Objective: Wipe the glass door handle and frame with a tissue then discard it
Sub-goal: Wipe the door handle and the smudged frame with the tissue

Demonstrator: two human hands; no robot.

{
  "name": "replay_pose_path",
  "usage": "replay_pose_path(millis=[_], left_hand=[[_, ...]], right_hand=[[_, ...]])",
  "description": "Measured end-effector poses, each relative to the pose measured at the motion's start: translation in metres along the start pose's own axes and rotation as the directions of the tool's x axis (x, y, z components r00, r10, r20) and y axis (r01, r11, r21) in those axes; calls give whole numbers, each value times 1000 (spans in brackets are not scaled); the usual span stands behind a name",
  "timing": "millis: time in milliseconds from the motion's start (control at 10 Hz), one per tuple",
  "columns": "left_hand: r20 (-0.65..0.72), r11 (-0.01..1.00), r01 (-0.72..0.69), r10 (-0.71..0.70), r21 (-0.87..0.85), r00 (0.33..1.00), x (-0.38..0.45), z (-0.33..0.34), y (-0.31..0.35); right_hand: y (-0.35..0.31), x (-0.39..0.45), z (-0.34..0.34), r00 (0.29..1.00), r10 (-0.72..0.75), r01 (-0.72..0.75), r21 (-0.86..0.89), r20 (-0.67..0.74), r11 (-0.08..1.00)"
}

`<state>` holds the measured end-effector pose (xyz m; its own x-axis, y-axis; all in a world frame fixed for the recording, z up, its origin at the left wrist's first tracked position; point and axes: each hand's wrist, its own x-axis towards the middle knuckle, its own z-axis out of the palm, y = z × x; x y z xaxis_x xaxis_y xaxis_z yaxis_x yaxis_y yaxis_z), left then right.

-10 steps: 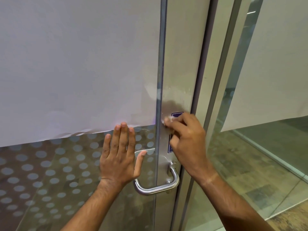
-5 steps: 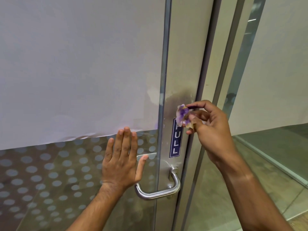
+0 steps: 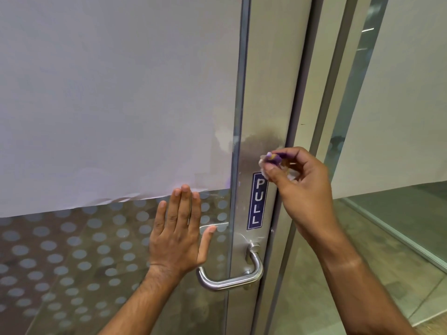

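- We are seeing one tissue (image 3: pixel 266 168), crumpled into a small white wad with purple staining, so it has no clear long axis; it is sitting just above the top end of the PULL sticker (image 3: pixel 257 200), against the metal door frame (image 3: pixel 271 93).
- The right hand (image 3: pixel 296 175) is pinching the wad between thumb and curled fingers (image 3: pixel 272 170), its knuckles pointing toward the frame's right edge.
- The left hand (image 3: pixel 177 234) is lying flat on the glass door (image 3: pixel 72 250), four fingers straight and pressed together pointing up, thumb spread toward the frame.
- One lever handle (image 3: pixel 229 278) is mounted low on the frame, its long bar running level and pointing left across the glass.
- We are counting one sticker, its long axis upright, letters stacked top to bottom.
- The glass is carrying a pattern of pale dots below and a white sheet (image 3: pixel 108 93) above; a second glass panel (image 3: pixel 399 213) is standing to the right, with tiled floor (image 3: pixel 338 274) showing through.
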<state>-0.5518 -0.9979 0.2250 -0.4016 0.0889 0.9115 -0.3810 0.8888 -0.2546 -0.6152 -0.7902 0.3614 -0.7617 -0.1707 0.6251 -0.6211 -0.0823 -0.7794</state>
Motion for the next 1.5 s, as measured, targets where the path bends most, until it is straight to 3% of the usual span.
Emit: replay_pose_path(millis=[100, 300, 500, 700, 900, 1200, 1300, 1400, 1500], left_hand=[[0, 1000, 0, 0, -4, 1000, 0, 1, 0], [-12, 1000, 4, -4, 2, 1000, -2, 3, 0], [-5, 1000, -3, 3, 9, 1000, -2, 4, 0], [-10, 1000, -5, 5, 9, 1000, -2, 4, 0], [-14, 1000, -2, 2, 6, 1000, -2, 3, 1], [-10, 1000, -6, 7, 14, 1000, -2, 1, 0], [-11, 1000, -3, 3, 16, 1000, -2, 1, 1], [-11, 1000, -3, 3, 14, 1000, -1, 1, 1], [-11, 1000, 2, -1, 15, 1000, -1, 2, 1]], right_hand=[[0, -1, 3, 969, -235, 204, -296, -74, 933], [10, -3, 15, 813, -576, 393, -652, -82, 649], [25, -7, 36, 779, -616, 426, -626, -112, 653], [36, -14, 44, 805, -583, 412, -602, -112, 684], [42, -7, 54, 763, -628, 427, -609, -155, 669], [56, -18, 49, 782, -618, 497, -680, 81, 539], [52, -11, 50, 818, -575, 417, -689, 2, 592], [45, -9, 60, 833, -554, 406, -692, 10, 597], [48, -18, 57, 814, -569, 473, -703, 119, 530]])
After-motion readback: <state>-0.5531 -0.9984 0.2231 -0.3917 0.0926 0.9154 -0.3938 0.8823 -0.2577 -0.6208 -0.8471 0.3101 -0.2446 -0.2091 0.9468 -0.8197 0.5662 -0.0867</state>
